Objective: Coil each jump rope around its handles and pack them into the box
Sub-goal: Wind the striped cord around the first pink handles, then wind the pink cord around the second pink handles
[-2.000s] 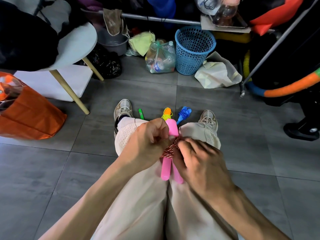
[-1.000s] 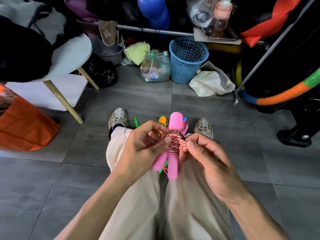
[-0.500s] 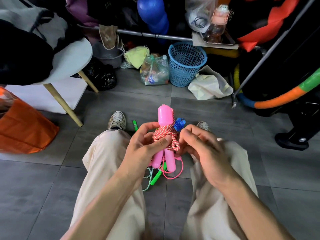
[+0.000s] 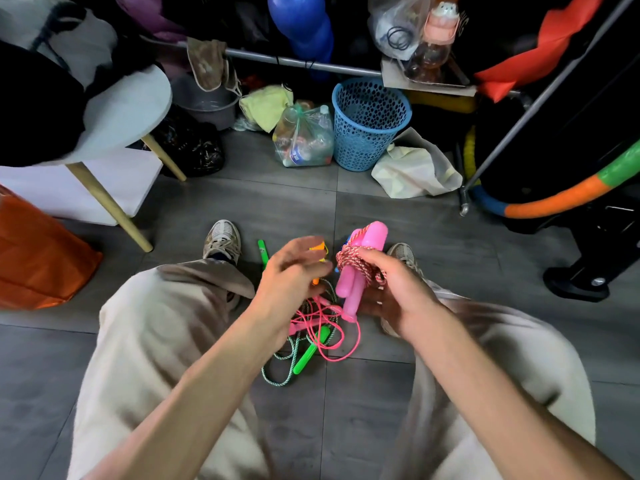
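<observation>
The left hand (image 4: 294, 271) has just let go of the pink jump rope (image 4: 360, 268); half a second ago both hands were on the bundle, and now the left one is a little apart from it, with its fingers loosely curved and blurred, holding nothing that I can see. The right hand (image 4: 394, 285) alone grips the bundle, its fingers closed around the red-white cord that is wound on the two pink handles. I judge that the coiling of this rope is finished and it is ready for packing, but no box is visible in the view. On the floor (image 4: 207, 341) between the feet lie other loose ropes, a green-handled rope (image 4: 306, 358) and a thin pink rope (image 4: 332, 327), not yet coiled.
</observation>
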A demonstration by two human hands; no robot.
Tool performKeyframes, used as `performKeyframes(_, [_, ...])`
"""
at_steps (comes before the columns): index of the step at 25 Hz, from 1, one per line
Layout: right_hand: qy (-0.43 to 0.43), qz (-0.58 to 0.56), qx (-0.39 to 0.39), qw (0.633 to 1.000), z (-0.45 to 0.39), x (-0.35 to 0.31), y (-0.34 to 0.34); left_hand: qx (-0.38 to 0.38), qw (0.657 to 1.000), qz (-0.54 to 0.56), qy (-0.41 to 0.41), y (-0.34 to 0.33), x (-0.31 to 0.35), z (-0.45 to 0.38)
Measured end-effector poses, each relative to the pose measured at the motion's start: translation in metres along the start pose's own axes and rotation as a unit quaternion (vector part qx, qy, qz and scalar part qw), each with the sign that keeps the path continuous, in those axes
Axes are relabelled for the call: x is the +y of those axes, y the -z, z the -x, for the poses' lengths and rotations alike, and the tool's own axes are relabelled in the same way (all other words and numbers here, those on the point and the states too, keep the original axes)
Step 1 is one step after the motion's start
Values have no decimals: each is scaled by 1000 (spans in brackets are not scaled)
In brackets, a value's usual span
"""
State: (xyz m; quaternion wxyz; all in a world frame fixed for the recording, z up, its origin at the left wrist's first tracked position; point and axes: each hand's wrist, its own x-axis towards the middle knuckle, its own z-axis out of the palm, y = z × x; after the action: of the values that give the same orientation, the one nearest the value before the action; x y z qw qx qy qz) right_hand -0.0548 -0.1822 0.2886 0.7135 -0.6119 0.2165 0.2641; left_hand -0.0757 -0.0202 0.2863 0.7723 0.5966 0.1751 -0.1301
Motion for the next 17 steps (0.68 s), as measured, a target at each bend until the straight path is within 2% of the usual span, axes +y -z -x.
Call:
performKeyframes(2, [-36,2,14,999,-28,-2,0,61,997,46,32,1,-2,-24])
performKeyframes(4, [-59,29,62,996,-68,7,2,100,990,78,66,4,-11,-49])
performKeyframes(6, [-67,71,120,988,-113,23,12,133,985,69,91,11,-27,-71])
performKeyframes(8, [-72,99,145,982,-152,39,25,157,981,34,108,20,-45,-85])
performKeyframes(12, [-9,71,217,974,-195,48,33,191,973,-2,132,38,-80,-99])
performKeyframes(15, [-39,68,206,975,-225,73,39,184,974,-30,129,38,-98,-102])
performKeyframes(17, [-74,170,181,966,-233,106,39,160,977,-40,135,30,-102,-98])
